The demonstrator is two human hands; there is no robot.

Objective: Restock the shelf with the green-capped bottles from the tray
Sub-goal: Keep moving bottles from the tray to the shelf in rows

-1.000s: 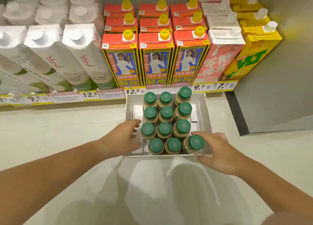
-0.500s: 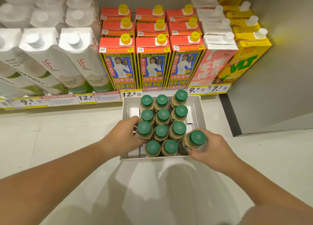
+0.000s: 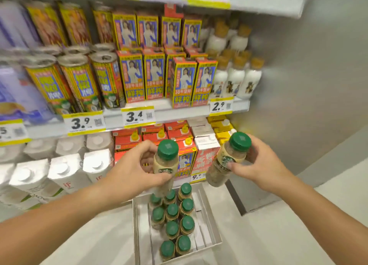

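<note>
Left hand (image 3: 131, 171), right hand (image 3: 260, 165) gripping bottles (image 3: 165, 162), seemingly mid-air

The head camera is riding at the person's eye level, facing forward and tilting downward. It is working close in: the left forearm (image 3: 59, 215) is entering from 7 o'clock and the right forearm (image 3: 318, 205) from 5 o'clock. The left hand (image 3: 131, 169), gripping a green-capped bottle (image 3: 166, 161), and the right hand (image 3: 260, 165), gripping a second bottle (image 3: 227, 159), are filling the centre. The tray (image 3: 209, 225) is lying toward 6 o'clock, seen from almost overhead. The middle shelf rail (image 3: 179, 115) is crossing toward 12 o'clock, bowing under the wide lens.
</note>
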